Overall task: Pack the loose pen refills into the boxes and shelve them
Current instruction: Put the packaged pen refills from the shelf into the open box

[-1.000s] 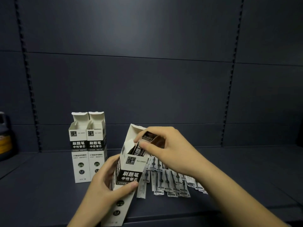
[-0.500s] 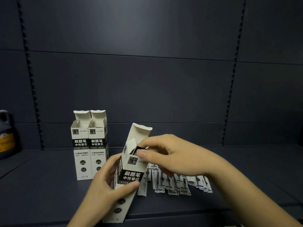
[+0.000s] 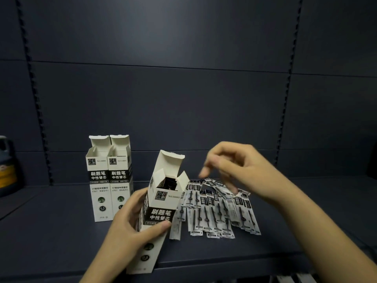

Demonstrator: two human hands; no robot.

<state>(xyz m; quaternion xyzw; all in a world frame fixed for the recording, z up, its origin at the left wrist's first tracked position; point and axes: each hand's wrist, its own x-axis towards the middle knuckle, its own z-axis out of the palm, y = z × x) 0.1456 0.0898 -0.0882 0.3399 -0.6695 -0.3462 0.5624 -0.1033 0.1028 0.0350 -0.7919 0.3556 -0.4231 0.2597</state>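
Gripped in the left hand point(image 3: 130, 225), a tilted open refill box point(image 3: 161, 209) shows refills inside.
Right hand point(image 3: 238, 170) hovers empty, fingers loosely spread, above loose refill packets point(image 3: 216, 209) on the shelf point(image 3: 61, 231).

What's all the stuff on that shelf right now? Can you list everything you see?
Held box: 1, white and black, tilted, top flaps open, dark refill packs inside.
Standing boxes: 2, white and black, upright side by side at back left, tops open.
Loose refill packs: a fanned pile, too many to count, clear with black print, right of the held box.
Bottle: 1, dark with orange label, far left edge.
Shelf: 1, dark blue-grey.
Left hand: grips the held box.
Right hand: empty, blurred, above the pile.
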